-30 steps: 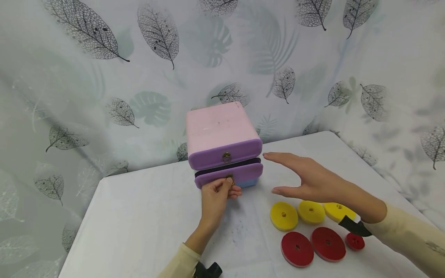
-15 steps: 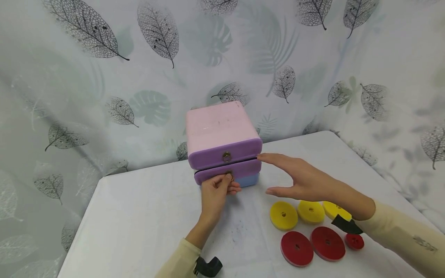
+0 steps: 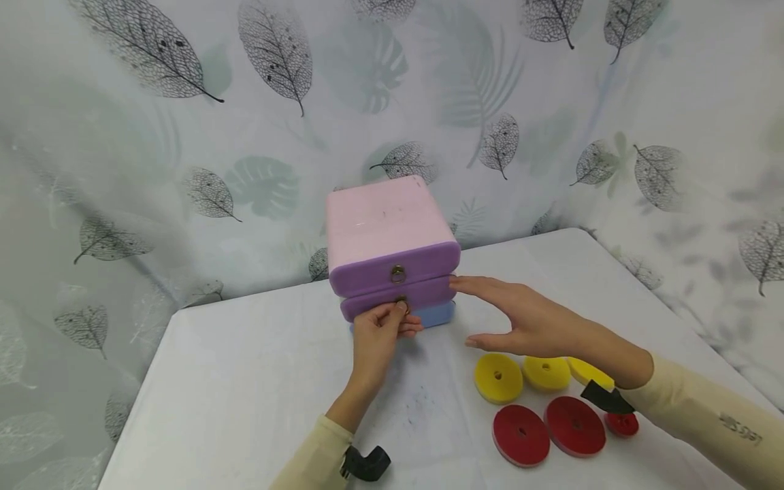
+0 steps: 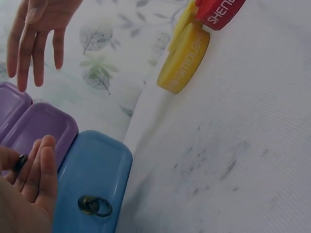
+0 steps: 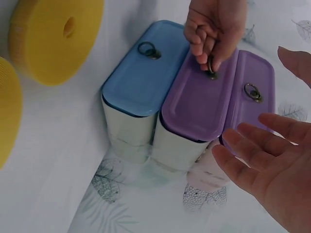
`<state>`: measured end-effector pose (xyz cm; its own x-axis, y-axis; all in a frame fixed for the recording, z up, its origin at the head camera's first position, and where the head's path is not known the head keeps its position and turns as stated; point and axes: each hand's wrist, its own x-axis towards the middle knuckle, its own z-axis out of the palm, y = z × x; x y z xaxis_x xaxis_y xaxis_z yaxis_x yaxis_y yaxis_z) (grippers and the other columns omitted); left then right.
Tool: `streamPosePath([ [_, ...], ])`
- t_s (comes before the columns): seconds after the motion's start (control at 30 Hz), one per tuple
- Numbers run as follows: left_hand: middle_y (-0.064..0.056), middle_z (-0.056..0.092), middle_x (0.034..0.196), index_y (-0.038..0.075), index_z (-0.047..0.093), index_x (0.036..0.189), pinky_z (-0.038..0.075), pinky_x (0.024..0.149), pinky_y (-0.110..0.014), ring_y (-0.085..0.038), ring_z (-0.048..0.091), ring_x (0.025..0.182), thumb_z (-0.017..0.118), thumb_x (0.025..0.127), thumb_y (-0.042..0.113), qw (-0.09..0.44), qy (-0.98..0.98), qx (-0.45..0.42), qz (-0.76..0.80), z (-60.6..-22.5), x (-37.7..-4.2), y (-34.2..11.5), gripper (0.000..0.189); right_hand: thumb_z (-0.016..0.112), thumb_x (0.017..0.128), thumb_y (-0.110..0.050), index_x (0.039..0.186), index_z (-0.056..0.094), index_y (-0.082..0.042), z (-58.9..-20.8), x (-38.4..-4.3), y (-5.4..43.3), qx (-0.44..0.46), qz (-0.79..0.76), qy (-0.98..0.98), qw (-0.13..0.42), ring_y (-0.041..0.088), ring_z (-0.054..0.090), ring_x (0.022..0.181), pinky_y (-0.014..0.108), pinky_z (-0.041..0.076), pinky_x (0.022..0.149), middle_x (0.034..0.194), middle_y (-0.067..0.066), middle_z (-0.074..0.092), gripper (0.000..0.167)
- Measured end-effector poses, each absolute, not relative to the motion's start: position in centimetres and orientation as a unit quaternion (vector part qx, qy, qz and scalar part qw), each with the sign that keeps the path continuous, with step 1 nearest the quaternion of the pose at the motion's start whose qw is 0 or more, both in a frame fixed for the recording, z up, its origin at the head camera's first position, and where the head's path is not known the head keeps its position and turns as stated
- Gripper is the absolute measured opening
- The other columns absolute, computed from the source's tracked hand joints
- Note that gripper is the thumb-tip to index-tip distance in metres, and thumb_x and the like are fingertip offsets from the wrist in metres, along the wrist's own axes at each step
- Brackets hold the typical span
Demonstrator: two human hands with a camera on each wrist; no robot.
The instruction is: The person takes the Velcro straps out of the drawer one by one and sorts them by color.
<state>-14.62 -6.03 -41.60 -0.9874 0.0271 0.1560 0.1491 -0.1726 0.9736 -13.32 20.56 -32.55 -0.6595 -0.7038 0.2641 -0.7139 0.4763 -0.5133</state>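
Observation:
A small drawer box (image 3: 382, 214) with a pink top stands at the back of the table. Its upper drawer (image 3: 367, 275) and middle drawer (image 3: 431, 292) have purple fronts; the bottom drawer (image 4: 99, 160) is blue. Each front carries a brass ring pull. My left hand (image 3: 375, 344) pinches the ring pull (image 5: 210, 65) of the middle drawer between thumb and forefinger. That drawer sits almost flush with the one above. My right hand (image 3: 533, 316) is spread beside the box, fingers extended. In the head view its fingertips are at the middle drawer's right end; contact is unclear.
Yellow tape rolls (image 3: 499, 378) lie in a row to the right of the box, partly beneath the right forearm. Nearer the front are red rolls (image 3: 520, 435), one of them smaller (image 3: 621, 424). Leaf-patterned cloth (image 3: 269, 136) hangs behind the white table (image 3: 245, 381).
The middle drawer has slid inward, and the dark gap above its front has closed up. My left hand has kept the ring while moving slightly with it. My right hand has shifted left to the box.

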Motion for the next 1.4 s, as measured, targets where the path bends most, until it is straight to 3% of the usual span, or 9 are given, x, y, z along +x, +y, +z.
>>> streamPosePath([
  [0.2, -0.023, 0.075, 0.092, -0.016, 0.068, 0.111, 0.064, 0.078, -0.041, -0.033, 0.076, 0.083, 0.066, 0.105, 0.021, 0.003, -0.652, -0.049, -0.756, -42.7, -13.9, -6.9, 0.037, 0.077, 0.096, -0.040, 0.158, 0.043, -0.012, -32.6, -13.2, 20.6, 0.401, 0.309, -0.863, -0.001, 0.028, 0.043, 0.145, 0.058, 0.041, 0.112, 0.159, 0.008, 0.045, 0.077],
  [0.53, -0.024, 0.068, 0.115, -0.009, 0.065, 0.125, 0.064, 0.073, -0.037, -0.032, 0.075, 0.088, 0.065, 0.102, 0.010, -0.043, -0.719, 0.011, -0.694, -44.7, -13.1, -8.0, 0.030, 0.078, 0.095, -0.036, 0.157, 0.045, -0.013, -33.1, -13.1, 20.5, 0.393, 0.313, -0.865, -0.017, 0.029, 0.042, 0.145, 0.059, 0.040, 0.112, 0.159, 0.009, 0.045, 0.074],
  [0.77, -0.014, 0.071, 0.086, -0.008, 0.067, 0.124, 0.058, 0.050, -0.025, -0.015, 0.067, 0.057, 0.066, 0.100, 0.007, -0.039, -0.750, 0.009, -0.660, -45.7, -13.8, -7.6, 0.028, 0.077, 0.096, -0.035, 0.157, 0.046, -0.012, -33.8, -13.1, 20.3, 0.405, 0.310, -0.860, -0.024, 0.029, 0.041, 0.147, 0.057, 0.040, 0.113, 0.160, 0.009, 0.045, 0.072],
  [0.87, -0.013, 0.071, 0.081, -0.008, 0.070, 0.117, 0.055, 0.045, -0.024, -0.012, 0.063, 0.050, 0.068, 0.099, 0.007, -0.026, -0.756, 0.000, -0.654, -46.0, -14.0, -7.3, 0.023, 0.077, 0.097, -0.035, 0.157, 0.046, -0.013, -34.0, -13.1, 20.3, 0.406, 0.313, -0.858, -0.024, 0.029, 0.040, 0.147, 0.057, 0.040, 0.113, 0.160, 0.009, 0.045, 0.071],
  [1.07, -0.022, 0.072, 0.083, -0.012, 0.071, 0.106, 0.059, 0.050, -0.027, -0.013, 0.067, 0.053, 0.069, 0.101, 0.008, -0.036, -0.710, -0.005, -0.703, -46.1, -14.5, -6.6, 0.021, 0.076, 0.097, -0.035, 0.157, 0.046, -0.014, -34.2, -13.0, 20.4, 0.407, 0.320, -0.855, -0.027, 0.029, 0.041, 0.147, 0.058, 0.040, 0.113, 0.159, 0.009, 0.045, 0.070],
  [1.4, -0.024, 0.073, 0.087, -0.017, 0.069, 0.109, 0.063, 0.064, -0.030, -0.018, 0.073, 0.064, 0.065, 0.104, 0.008, -0.056, -0.649, 0.031, -0.758, -46.5, -15.0, -5.9, 0.026, 0.077, 0.097, -0.033, 0.156, 0.047, -0.014, -34.3, -12.9, 20.6, 0.396, 0.323, -0.859, -0.036, 0.030, 0.041, 0.146, 0.059, 0.040, 0.112, 0.159, 0.010, 0.046, 0.069],
])
